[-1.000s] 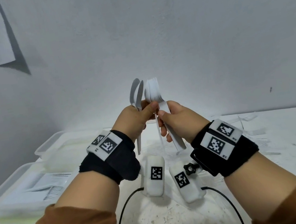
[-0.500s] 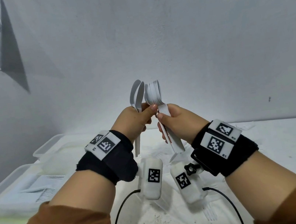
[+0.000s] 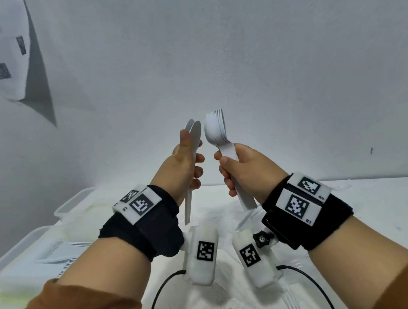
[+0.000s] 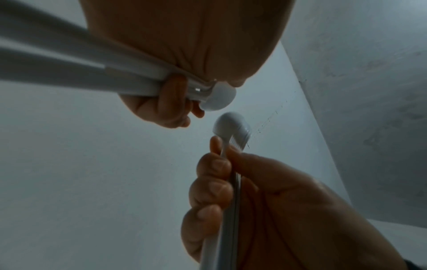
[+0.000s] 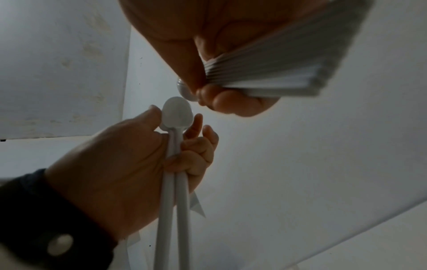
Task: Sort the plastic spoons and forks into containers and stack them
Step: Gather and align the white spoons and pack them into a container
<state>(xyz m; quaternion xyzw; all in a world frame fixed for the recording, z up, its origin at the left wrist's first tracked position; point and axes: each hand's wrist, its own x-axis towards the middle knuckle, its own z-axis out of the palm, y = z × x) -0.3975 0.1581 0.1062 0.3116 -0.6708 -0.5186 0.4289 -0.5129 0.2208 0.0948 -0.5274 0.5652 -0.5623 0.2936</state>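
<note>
The left hand grips two white plastic spoons by their handles, bowls upright above the thumb. The right hand clamps a nested spoon stack (bowls up), just beside them, apart, above the tabletop.

Both hands are raised above the tabletop, with open air beneath and around them. A narrow gap separates the two spoons in the left hand from the nested stack of spoons in the right hand. The wall stands close behind. To the left, two clear containers occupy the tabletop's edge, the nearer one holding forks. A loose fork lies near the front, below the right wrist. The tabletop's right side lies open.
</note>
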